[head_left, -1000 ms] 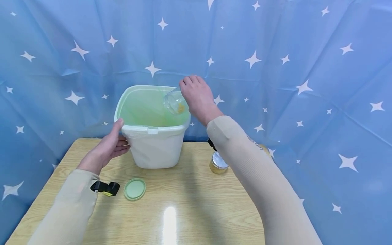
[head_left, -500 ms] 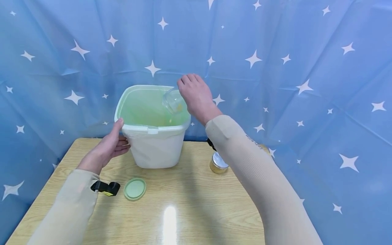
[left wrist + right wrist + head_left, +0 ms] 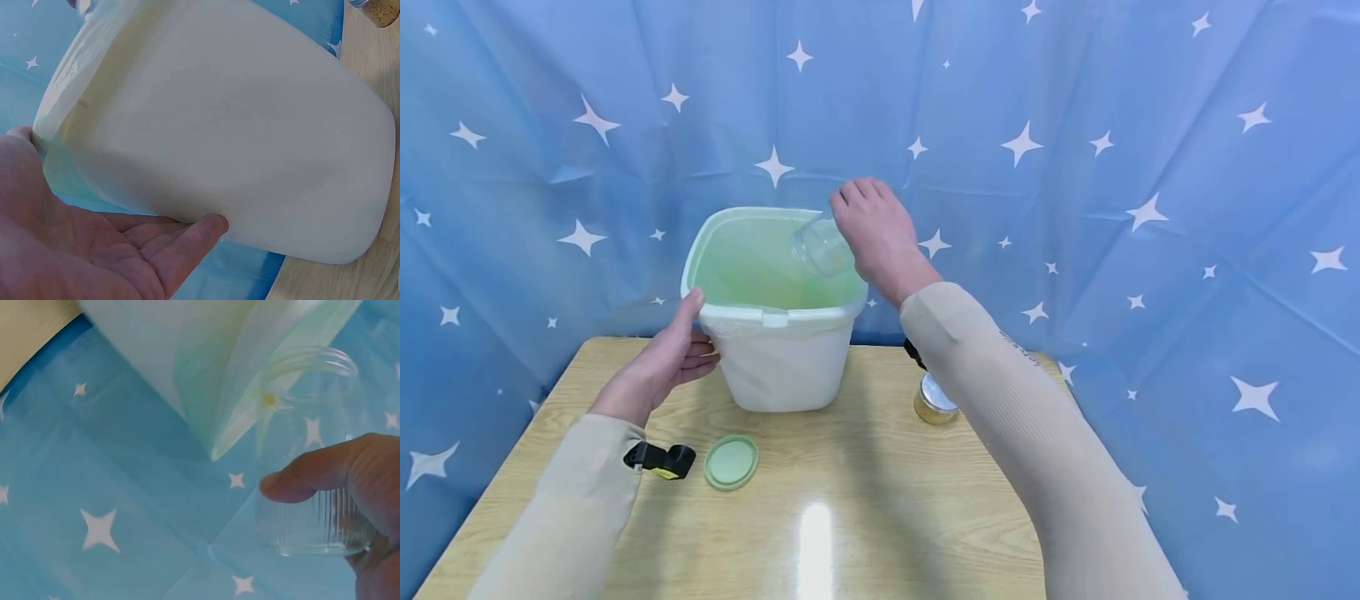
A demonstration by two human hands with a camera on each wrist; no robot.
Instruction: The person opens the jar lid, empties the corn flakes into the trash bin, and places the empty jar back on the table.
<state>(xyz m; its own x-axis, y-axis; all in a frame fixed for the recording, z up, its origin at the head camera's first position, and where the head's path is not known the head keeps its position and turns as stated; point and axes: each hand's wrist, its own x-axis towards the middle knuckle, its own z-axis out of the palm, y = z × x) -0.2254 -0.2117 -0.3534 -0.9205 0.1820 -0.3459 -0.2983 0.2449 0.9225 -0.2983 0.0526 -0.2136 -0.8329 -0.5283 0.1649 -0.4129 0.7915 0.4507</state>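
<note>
My left hand [image 3: 658, 362] holds the near left side of a white bin [image 3: 778, 362], its thumb at the rim and its fingers along the outer wall, as the left wrist view also shows. A pale green bag [image 3: 741, 258] lines the bin. My right hand [image 3: 880, 237] grips a clear ribbed jar [image 3: 300, 519], tipped mouth-down over the right part of the opening. One small yellow bit [image 3: 269, 399] clings near the jar's mouth. The bottom of the bin is hidden.
A round green lid [image 3: 731, 462] lies on the wooden table [image 3: 880, 525] in front of the bin. Beside my right forearm stands a small silver-lidded jar [image 3: 936, 400] with tan contents. A blue star-patterned curtain [image 3: 985, 92] hangs behind and around the table.
The yellow contents seen in the tipped jar have dropped out, apart from a small bit. My right hand has shifted slightly left and up; my left hand has stayed in place.
</note>
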